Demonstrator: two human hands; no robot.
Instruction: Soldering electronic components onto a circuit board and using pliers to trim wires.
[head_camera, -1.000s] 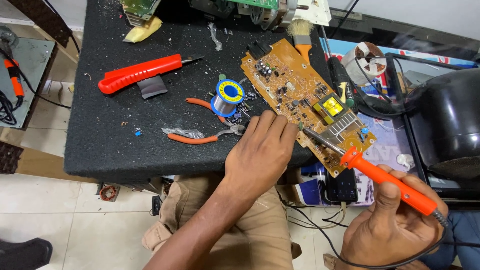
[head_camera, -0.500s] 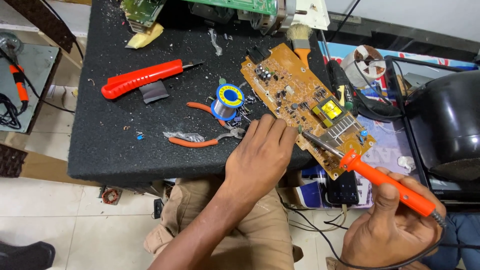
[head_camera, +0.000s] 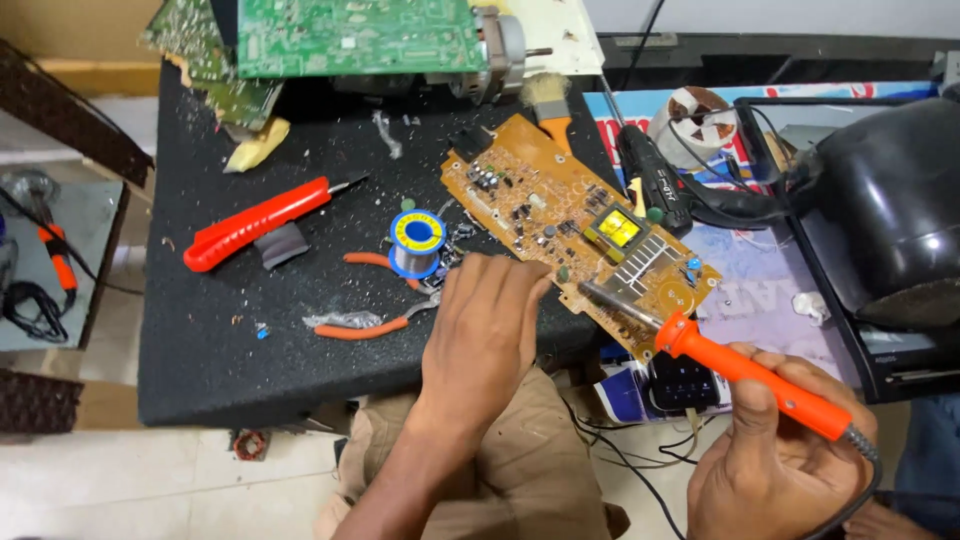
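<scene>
An orange-brown circuit board (head_camera: 540, 205) with a yellow transformer lies tilted across the right edge of the black table (head_camera: 230, 360). My left hand (head_camera: 485, 335) rests palm down at the board's near edge, fingers curled, touching it. My right hand (head_camera: 775, 455) grips an orange-handled soldering iron (head_camera: 740, 370); its metal tip lies on the board's lower right part. A blue spool of solder wire (head_camera: 416, 240) stands just left of my left hand.
Orange-handled pliers (head_camera: 370, 322) and a red utility knife (head_camera: 255, 222) lie on the table. Green circuit boards (head_camera: 350, 35) sit at the back, a brush (head_camera: 548, 100) beside them. A black monitor shell (head_camera: 880, 210) and cables (head_camera: 720, 200) crowd the right.
The view has shifted a little, so the table sits lower in the frame. Both hands and the soldering iron keep their places against the board.
</scene>
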